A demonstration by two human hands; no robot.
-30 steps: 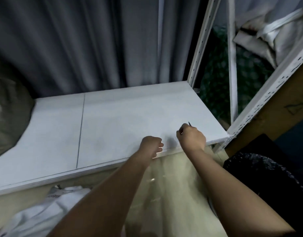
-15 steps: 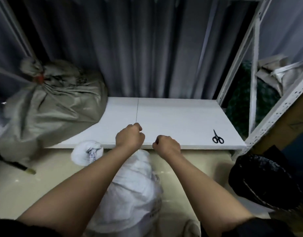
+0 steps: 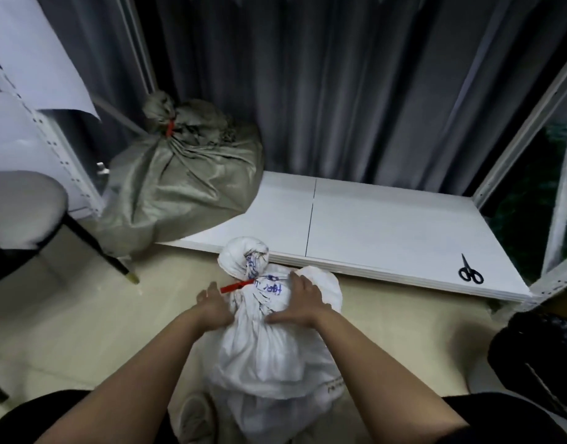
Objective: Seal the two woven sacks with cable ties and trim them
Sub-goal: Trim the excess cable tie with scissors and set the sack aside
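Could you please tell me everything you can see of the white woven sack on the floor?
The white woven sack stands on the beige floor just in front of the low white platform. It looks full, its crinkled fabric gathered into a bunched neck cinched by a red cable tie whose tail juts left. Blue writing shows below the neck. The left hand and right hand rest on its shoulders, either side of the neck.

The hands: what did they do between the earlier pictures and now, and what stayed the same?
Both hands left the white board's edge and came down onto the white sack: left hand beside the red cable tie, right hand flat on top. The scissors stayed on the board; the grey sack stayed tied.
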